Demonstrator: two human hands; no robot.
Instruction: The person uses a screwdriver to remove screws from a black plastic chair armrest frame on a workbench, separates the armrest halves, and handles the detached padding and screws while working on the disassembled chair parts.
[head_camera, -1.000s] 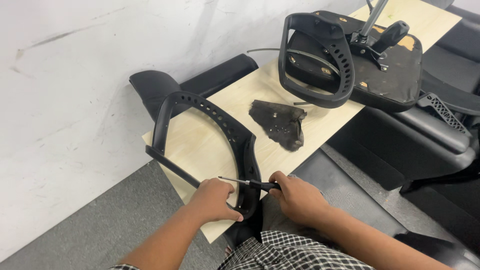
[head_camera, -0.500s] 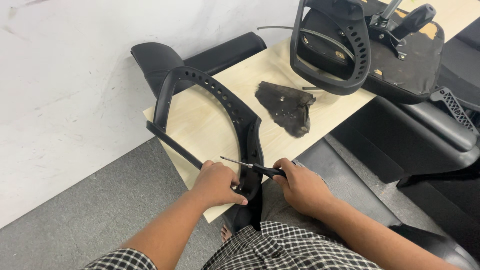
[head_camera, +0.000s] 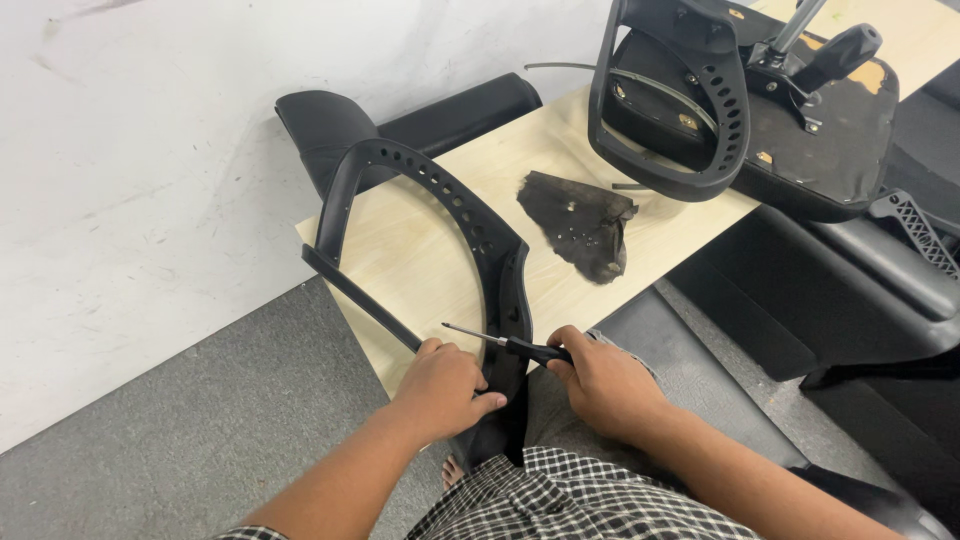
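Item: curved black plastic chair-back frame (head_camera: 440, 235), perforated with a row of holes along its arc, lying on the near left part of a pale wooden board (head_camera: 560, 165). Its straight lower bar runs along the board's left edge; its thick stem hangs over the near edge toward the person's lap.

Left hand (head_camera: 442, 388): fingers curled together and clamped on the frame where bar and stem meet, at the near edge of the board.

Right hand (head_camera: 603, 383): fingers closed around the black handle of a slim metal-shafted screwdriver (head_camera: 500, 343). The shaft lies nearly level and points left across the stem, its tip just above the left hand.

Also on the board: a flat, dark, ragged piece of worn material (head_camera: 583, 222), near the middle, apart from the frame. At the far right, an upturned black office-chair seat with a second perforated frame and metal mechanism (head_camera: 745, 95).

Surroundings: black cushioned chair part (head_camera: 320, 125) at the far left corner against a white wall (head_camera: 130, 170); grey floor (head_camera: 200, 450) to the near left; checked fabric (head_camera: 570, 500) over the person's lap.
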